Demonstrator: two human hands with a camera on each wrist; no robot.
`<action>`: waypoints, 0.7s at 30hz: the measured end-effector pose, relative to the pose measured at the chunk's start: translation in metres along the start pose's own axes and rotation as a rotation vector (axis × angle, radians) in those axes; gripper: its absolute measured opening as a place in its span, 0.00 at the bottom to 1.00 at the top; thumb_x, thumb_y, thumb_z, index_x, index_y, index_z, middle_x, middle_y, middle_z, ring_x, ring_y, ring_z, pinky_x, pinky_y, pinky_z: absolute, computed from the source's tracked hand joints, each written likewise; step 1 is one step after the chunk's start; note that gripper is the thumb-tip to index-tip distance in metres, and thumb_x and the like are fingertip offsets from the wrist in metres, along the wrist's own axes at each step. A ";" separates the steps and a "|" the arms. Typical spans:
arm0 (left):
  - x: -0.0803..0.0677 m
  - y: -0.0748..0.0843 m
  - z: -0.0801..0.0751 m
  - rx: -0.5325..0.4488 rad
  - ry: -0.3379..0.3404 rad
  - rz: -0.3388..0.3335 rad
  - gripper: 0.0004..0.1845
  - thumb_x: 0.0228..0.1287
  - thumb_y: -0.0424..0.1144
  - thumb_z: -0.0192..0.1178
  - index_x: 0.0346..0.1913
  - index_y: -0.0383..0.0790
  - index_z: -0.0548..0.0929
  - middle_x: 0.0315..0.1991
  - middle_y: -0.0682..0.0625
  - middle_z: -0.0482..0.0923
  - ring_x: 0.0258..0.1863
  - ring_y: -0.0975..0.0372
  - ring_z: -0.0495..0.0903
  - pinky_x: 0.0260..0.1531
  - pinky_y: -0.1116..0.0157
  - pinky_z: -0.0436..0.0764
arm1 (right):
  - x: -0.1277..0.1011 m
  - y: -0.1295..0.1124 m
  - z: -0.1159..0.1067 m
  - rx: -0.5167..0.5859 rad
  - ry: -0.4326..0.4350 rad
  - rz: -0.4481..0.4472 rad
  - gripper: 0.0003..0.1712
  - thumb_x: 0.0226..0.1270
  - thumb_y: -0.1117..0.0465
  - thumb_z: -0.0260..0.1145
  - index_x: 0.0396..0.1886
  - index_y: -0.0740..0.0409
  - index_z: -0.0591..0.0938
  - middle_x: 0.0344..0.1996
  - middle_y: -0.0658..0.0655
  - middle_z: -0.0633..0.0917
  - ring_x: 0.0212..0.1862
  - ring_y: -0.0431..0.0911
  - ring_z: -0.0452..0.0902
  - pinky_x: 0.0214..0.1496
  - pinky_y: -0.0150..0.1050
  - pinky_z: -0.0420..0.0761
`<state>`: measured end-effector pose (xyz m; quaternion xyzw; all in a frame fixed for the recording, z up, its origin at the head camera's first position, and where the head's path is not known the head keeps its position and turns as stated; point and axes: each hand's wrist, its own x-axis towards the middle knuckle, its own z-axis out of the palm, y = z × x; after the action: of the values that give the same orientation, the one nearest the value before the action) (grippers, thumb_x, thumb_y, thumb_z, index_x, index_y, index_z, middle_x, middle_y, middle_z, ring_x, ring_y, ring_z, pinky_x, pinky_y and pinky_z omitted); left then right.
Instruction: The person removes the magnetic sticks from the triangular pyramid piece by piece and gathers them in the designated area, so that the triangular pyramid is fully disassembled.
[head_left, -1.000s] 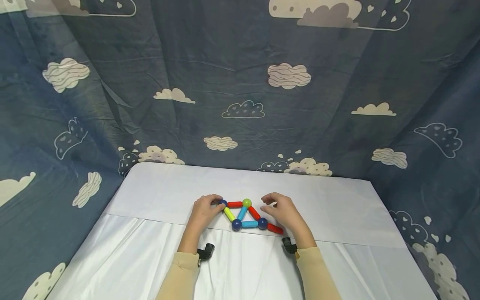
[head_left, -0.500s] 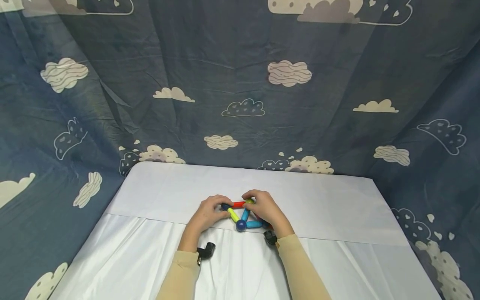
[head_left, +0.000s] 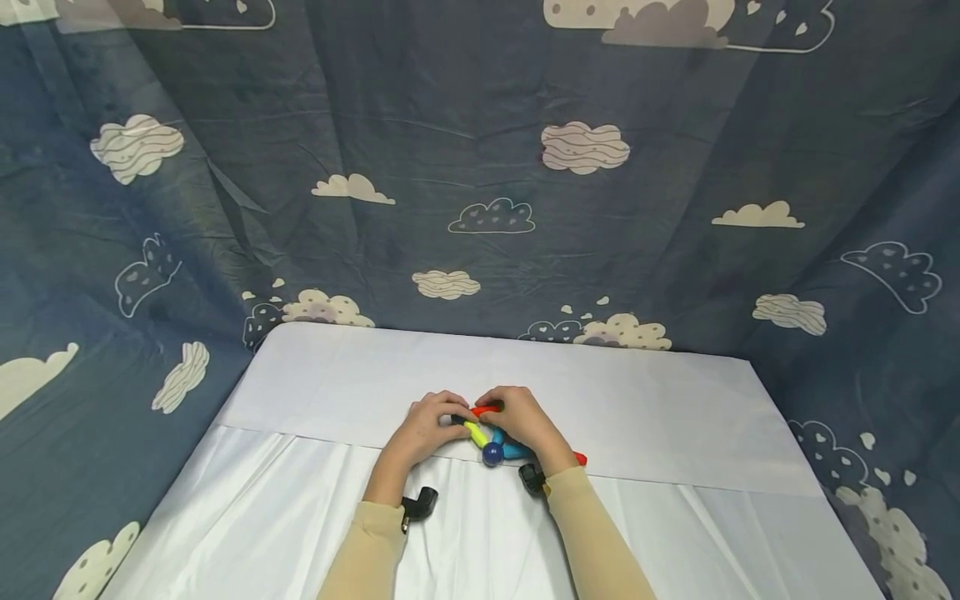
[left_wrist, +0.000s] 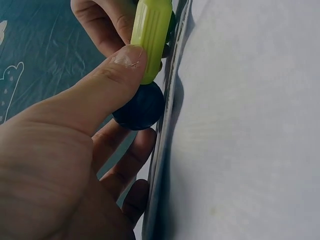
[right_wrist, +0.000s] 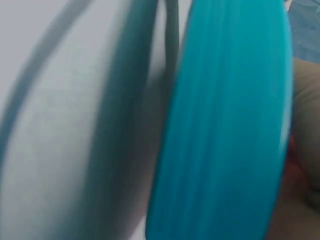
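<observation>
A small frame of magnetic rods and balls lies on the white table in the head view. My left hand (head_left: pixel 429 429) grips its left corner. In the left wrist view, the thumb presses the yellow-green magnetic rod (left_wrist: pixel 151 40) just above a dark blue ball (left_wrist: pixel 140 107). My right hand (head_left: pixel 527 423) pinches the red magnetic rod (head_left: pixel 486 410) along the far side and covers the green ball. Nearer me is another dark blue ball (head_left: pixel 492 454), with a blue rod (head_left: pixel 516 452) running right from it. That blue rod's right end is hidden under my right hand.
A second red rod (head_left: pixel 581 459) pokes out right of my right wrist. White cloth (head_left: pixel 637 400) covers the table, with a seam across it. Behind hangs a dark blue cloud-print curtain (head_left: pixel 480 167). Black wrist cameras (head_left: pixel 420 505) sit on both wrists.
My right hand has moved left from beside the frame, over the green ball, and onto the far red rod. The frame has shifted slightly right, with my left hand still on its corner.
</observation>
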<state>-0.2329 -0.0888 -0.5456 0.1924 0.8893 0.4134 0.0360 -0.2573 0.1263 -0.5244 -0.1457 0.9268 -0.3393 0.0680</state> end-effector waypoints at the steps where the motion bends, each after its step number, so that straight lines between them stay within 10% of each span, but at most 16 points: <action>1: 0.000 0.000 0.000 0.001 0.004 0.002 0.07 0.68 0.46 0.73 0.47 0.59 0.93 0.59 0.57 0.83 0.64 0.55 0.77 0.71 0.41 0.65 | 0.000 0.001 0.000 0.000 0.002 -0.003 0.09 0.70 0.59 0.76 0.48 0.51 0.92 0.47 0.53 0.92 0.52 0.49 0.85 0.63 0.52 0.83; 21: 0.001 0.003 0.000 -0.030 0.015 -0.039 0.06 0.65 0.45 0.75 0.44 0.59 0.93 0.53 0.57 0.83 0.60 0.55 0.79 0.70 0.42 0.69 | 0.004 0.004 0.003 0.029 0.043 0.041 0.08 0.69 0.57 0.76 0.46 0.50 0.93 0.47 0.53 0.92 0.53 0.50 0.84 0.66 0.53 0.82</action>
<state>-0.2325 -0.0867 -0.5431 0.1713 0.8868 0.4273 0.0401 -0.2610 0.1265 -0.5297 -0.1183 0.9259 -0.3543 0.0570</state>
